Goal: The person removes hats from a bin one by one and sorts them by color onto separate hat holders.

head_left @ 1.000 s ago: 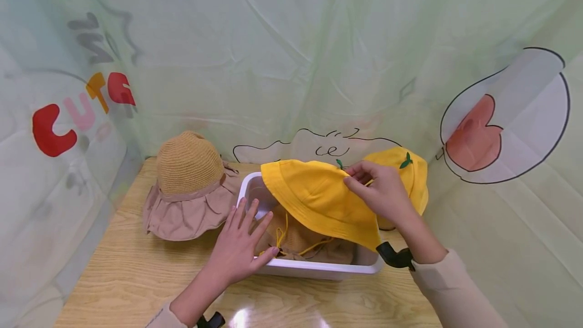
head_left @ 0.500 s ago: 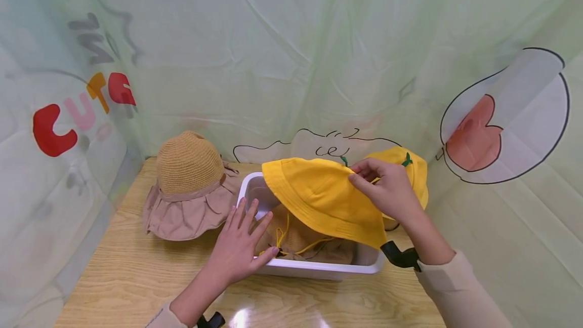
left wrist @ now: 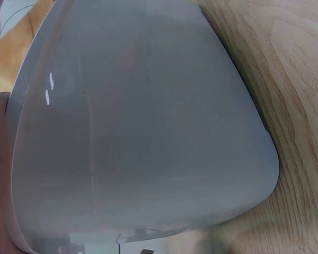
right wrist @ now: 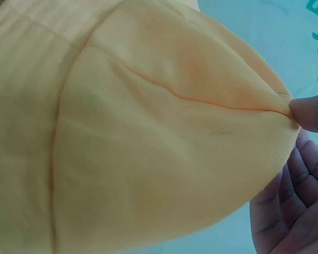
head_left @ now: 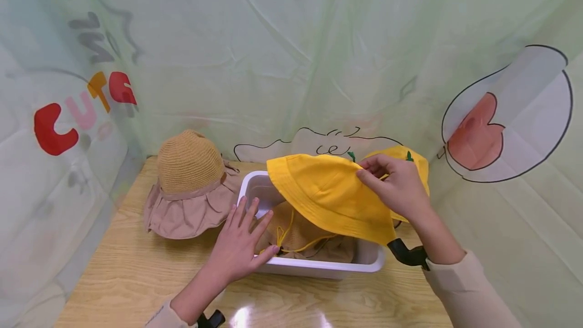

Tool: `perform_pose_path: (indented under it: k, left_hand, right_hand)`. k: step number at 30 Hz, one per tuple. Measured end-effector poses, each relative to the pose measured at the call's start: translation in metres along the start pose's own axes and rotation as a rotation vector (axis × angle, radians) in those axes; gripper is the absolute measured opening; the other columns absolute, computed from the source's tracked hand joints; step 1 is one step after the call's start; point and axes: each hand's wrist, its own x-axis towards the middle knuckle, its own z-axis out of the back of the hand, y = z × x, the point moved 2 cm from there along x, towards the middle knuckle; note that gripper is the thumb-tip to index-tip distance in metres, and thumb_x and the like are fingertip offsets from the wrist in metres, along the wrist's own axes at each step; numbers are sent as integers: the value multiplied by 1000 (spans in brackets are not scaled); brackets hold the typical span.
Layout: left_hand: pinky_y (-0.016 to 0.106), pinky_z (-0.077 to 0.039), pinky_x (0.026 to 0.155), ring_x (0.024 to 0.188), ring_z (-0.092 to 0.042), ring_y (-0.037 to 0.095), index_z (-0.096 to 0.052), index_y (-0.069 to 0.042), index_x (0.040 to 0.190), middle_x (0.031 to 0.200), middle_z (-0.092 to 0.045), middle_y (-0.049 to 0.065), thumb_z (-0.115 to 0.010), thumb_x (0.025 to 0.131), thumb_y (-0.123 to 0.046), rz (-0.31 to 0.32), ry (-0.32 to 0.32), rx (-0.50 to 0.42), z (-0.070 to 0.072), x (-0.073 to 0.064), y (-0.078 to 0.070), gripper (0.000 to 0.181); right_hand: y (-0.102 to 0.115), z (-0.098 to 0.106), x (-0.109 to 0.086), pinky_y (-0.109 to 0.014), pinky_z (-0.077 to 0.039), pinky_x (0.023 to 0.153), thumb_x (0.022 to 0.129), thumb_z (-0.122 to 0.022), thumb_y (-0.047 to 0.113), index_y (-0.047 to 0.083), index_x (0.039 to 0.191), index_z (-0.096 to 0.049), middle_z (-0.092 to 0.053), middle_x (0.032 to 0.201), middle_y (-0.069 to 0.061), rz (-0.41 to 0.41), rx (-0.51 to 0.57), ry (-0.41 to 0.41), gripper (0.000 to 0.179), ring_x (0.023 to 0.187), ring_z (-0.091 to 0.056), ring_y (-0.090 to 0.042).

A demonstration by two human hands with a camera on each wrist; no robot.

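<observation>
My right hand (head_left: 401,183) pinches a yellow bucket hat (head_left: 328,191) by its crown, beside a small green sprout. The hat hangs tilted over a white plastic bin (head_left: 319,266), its brim towards the left and front. In the right wrist view thumb and fingertips grip the tip of the hat's crown (right wrist: 175,153). My left hand (head_left: 239,249) rests with spread fingers on the bin's front left rim. The left wrist view is filled by the bin's outer wall (left wrist: 148,121). Inside the bin lies a tan hat (head_left: 337,251) with yellow cords, partly hidden by the yellow hat.
A straw sun hat (head_left: 191,163) with a ruffled pinkish-brown brim stands left of the bin on the wooden table (head_left: 136,277). Behind my right hand is another yellow hat (head_left: 422,168) with a green sprout. Printed cloth curtains (head_left: 273,65) close off the back and both sides.
My right hand has moved a little to the right, drawing the yellow hat along with it, slightly upward. The left hand has stayed on the bin's rim.
</observation>
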Motion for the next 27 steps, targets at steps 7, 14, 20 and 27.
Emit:
perform_pose_path:
  k: [7,14,20,27]
  left_hand:
    - [60,-22,118,148,-21,48,-48,-21,150,162,-24,20,-38,96,-69,4,1,-10,0,0,0,74]
    - [60,-21,118,148,-21,48,-48,-20,150,162,-23,20,-39,95,-68,0,-4,-15,2,0,-1,74]
    - [60,-20,118,148,-20,48,-46,-21,151,163,-22,20,-41,95,-68,4,16,-14,2,0,-1,74]
    - [60,-21,118,149,-18,47,-46,-21,151,163,-21,19,-41,95,-69,10,20,-8,2,1,-1,74]
  right_hand:
    - [-1,8,0,-19,-49,55,91,-74,23,11,90,-73,-70,78,-1,-4,-6,-20,12,66,-61,-5]
    - [-3,15,-1,-16,-48,55,90,-75,21,9,90,-73,-70,78,-3,-16,-8,-41,13,65,-60,-4]
    - [-6,23,-2,-15,-47,56,92,-73,22,7,93,-73,-69,81,-5,-32,-11,-43,15,67,-58,-4]
    - [-9,32,-6,-14,-46,55,91,-74,22,7,95,-72,-69,82,-6,-50,-27,-66,16,68,-57,-3]
